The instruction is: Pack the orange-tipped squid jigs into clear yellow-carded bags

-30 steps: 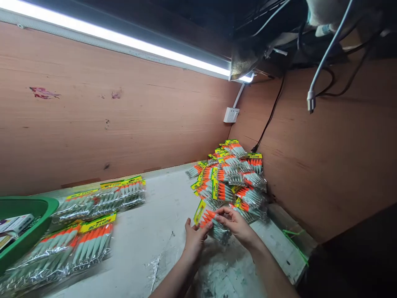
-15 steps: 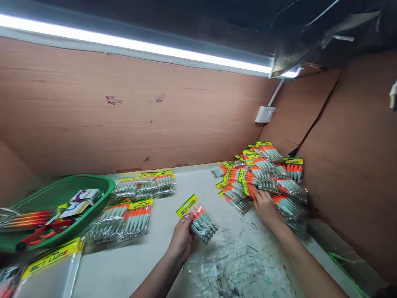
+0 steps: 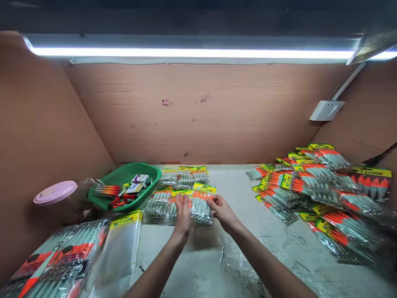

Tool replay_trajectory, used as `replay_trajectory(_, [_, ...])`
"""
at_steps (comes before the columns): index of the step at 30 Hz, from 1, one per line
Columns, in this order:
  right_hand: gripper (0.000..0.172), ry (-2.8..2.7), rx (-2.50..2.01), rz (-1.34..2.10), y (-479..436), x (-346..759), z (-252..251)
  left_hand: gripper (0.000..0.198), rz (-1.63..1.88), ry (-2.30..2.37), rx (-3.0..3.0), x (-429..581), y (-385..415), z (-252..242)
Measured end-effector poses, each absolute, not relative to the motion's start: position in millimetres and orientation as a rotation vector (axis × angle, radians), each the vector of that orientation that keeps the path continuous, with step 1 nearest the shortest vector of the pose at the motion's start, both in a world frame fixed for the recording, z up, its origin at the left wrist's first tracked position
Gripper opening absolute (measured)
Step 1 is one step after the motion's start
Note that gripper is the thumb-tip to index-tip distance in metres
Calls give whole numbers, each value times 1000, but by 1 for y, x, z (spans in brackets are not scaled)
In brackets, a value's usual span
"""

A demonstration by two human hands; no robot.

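Observation:
Both my hands are around one clear packet of fishing lures [image 3: 201,205], with orange and pale green bodies and a yellow BCT LURE header. My left hand [image 3: 182,217] is closed at its left side. My right hand [image 3: 223,212] pinches its right edge between thumb and fingers. The packet is held partly upright at the right end of a front row of similar lure packets [image 3: 157,203]. Behind it sits another row of packets [image 3: 185,178]. A large heap of lure packets [image 3: 310,182] lies to the right.
On the left stand a green basket [image 3: 135,169] with pliers and small boxes, and a pink lid [image 3: 56,193]. Empty clear bags [image 3: 119,244] and larger lure packs [image 3: 62,252] lie nearer me. A wall socket [image 3: 327,111] is at the right, under a light tube [image 3: 198,53].
My view has turned left. My right hand has left the heap and come to the packet beside my left hand. The held packet is now against the front row.

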State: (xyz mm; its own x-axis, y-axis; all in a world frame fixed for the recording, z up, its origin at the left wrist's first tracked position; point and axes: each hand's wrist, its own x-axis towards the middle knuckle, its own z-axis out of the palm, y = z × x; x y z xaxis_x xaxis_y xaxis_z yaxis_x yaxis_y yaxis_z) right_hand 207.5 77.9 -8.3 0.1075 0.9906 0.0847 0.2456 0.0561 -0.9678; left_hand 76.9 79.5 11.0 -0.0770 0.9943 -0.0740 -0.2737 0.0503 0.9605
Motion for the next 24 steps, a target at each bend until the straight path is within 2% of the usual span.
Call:
replay_trajectory(4, [28,-1360,-1540,884,122,154,-11,59,1347,1322,1455,34,81,19])
replay_trajectory(7, [26,-1426,-1676,732,133,138,-6,54,1163,1343,1776,21,80,8])
replay_trajectory(10, [22,-1575,-1755,618,119,154,-3,53,896,1537,2337,17,87,-11])
replay_trajectory(14, [25,-1823,-1883,527,79,221,3,48,592,1671,2863,9,106,-25])
replay_trajectory(17, [24,-1765,-2141,270,58,297,17,44,523,1664,2976,1,114,-25])
replay_trajectory(20, [29,-1534,-2385,6,51,370,33,49,589,1688,3024,0,109,-19])
replay_trajectory(24, [31,-1420,-2466,-88,51,422,36,54,805,1545,3024,20,86,-11])
